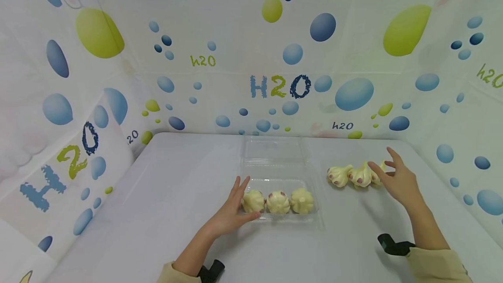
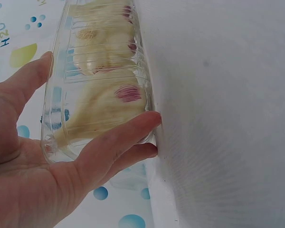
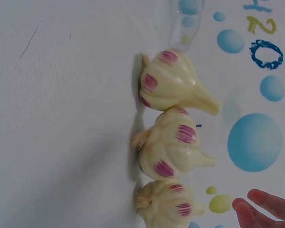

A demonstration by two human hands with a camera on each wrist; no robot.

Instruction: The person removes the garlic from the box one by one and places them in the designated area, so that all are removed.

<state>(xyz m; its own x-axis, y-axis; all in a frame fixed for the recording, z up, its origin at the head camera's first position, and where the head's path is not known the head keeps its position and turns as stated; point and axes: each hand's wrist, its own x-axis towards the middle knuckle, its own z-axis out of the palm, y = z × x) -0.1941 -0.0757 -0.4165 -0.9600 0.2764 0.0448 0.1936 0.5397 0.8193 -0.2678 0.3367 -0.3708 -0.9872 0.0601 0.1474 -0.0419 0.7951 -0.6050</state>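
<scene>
A clear plastic container (image 1: 280, 181) lies with its hinged lid (image 1: 271, 148) folded back. Inside are three garlic bulbs (image 1: 278, 202) side by side in the near part. My left hand (image 1: 228, 215) holds the container's left end, thumb and fingers on opposite sides of it; the left wrist view shows the fingertips (image 2: 149, 118) along its wall. To the right, three more garlic bulbs (image 3: 173, 145), cream with purple patches, lie in a row on the table. My right hand (image 1: 402, 184) hovers by the rightmost one, fingers spread, partly hiding it and holding nothing.
A white-covered table (image 1: 177, 174) carries everything. Behind it and on both sides hangs a white cloth (image 1: 235, 25) with blue and green spots and H2O lettering. Black wrist devices (image 1: 394, 246) sit near each sleeve.
</scene>
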